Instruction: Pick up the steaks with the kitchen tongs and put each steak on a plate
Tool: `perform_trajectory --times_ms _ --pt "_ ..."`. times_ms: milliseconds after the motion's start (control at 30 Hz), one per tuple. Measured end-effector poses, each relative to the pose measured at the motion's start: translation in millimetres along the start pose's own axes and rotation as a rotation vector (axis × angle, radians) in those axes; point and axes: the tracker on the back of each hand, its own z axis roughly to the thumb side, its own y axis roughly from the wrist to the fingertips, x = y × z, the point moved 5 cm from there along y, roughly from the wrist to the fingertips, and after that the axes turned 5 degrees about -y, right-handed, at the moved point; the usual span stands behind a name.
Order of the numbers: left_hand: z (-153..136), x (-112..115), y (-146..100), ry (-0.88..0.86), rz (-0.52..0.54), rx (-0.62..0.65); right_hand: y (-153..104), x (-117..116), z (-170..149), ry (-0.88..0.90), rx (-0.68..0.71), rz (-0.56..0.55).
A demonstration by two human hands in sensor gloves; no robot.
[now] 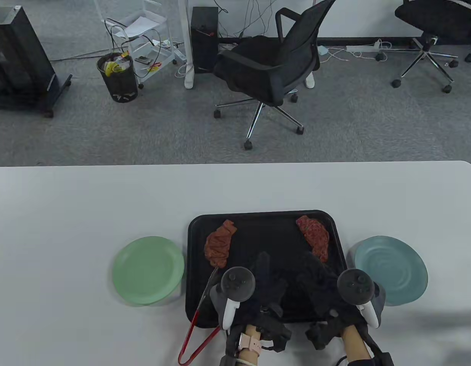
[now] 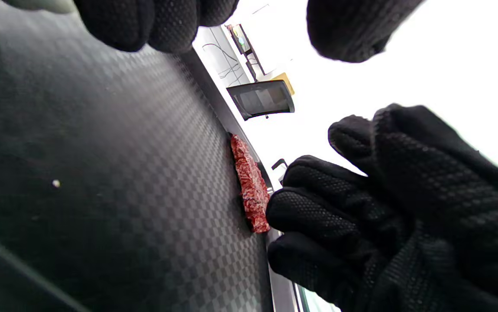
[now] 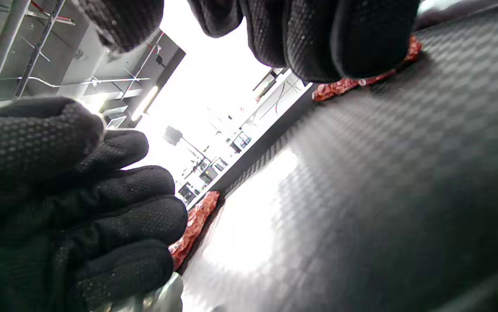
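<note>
Two raw red steaks lie on the black tray (image 1: 264,225): the left steak (image 1: 219,244) (image 3: 193,225) and the right steak (image 1: 314,237) (image 2: 249,190) (image 3: 353,84). Red-handled tongs (image 1: 197,328) lie over the tray's front left edge, their metal tips next to the left steak. Neither hand holds them. My left hand (image 1: 264,268) (image 2: 231,26) hovers over the middle of the tray, fingers loosely curled around nothing. My right hand (image 1: 313,268) (image 3: 301,39) hovers beside it, just below the right steak, also holding nothing. A green plate (image 1: 148,270) sits left of the tray and a blue plate (image 1: 391,269) right of it.
The white table (image 1: 67,213) stretches far to the left and back. Beyond its far edge are office chairs (image 1: 269,68), a waste bin (image 1: 118,76) and a wire cart on grey carpet.
</note>
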Motion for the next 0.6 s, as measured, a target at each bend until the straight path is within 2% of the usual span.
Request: perform_trajectory --times_ms 233,600 --pt "-3 0 -4 0.01 0.002 0.003 -1 -5 1 -0.054 0.012 0.029" --pt "16 -7 -15 0.021 0.048 0.066 -2 -5 -6 -0.078 0.019 0.047"
